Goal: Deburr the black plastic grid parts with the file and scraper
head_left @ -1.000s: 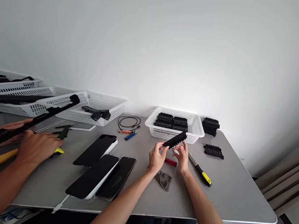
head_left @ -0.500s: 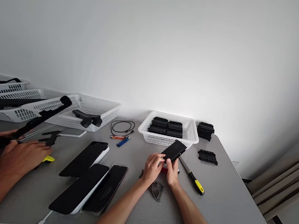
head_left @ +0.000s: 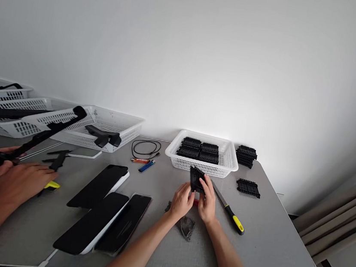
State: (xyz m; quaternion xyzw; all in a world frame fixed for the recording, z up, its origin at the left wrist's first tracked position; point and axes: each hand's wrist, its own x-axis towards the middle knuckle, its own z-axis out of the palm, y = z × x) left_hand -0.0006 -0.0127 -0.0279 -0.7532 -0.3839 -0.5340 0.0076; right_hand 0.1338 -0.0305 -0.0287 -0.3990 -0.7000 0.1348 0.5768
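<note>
Between both hands I hold a black plastic plate with knobbed edges [head_left: 196, 180], tilted up above the table in front of the white basket. My left hand [head_left: 182, 201] is closed on its lower left edge. My right hand [head_left: 207, 200] grips its right side, fingers across the ribbed face. Below the hands lie a crumpled grey scrap [head_left: 186, 227] and a red item [head_left: 196, 202] mostly hidden by my fingers. Just right of my right hand rests a file with a black and yellow handle [head_left: 234, 220].
A white basket [head_left: 201, 167] holds several similar black plates; a stack [head_left: 246, 155] and a single plate [head_left: 248, 187] lie to its right. Phones [head_left: 124, 224], lighters [head_left: 146, 166] and a cable [head_left: 146, 148] are left. A co-worker's hands [head_left: 21, 181] hold a long black part [head_left: 46, 134].
The black plate has been turned from its smooth face lying nearly flat to standing steeply, ribbed side showing. My right fingers have moved up over its face.
</note>
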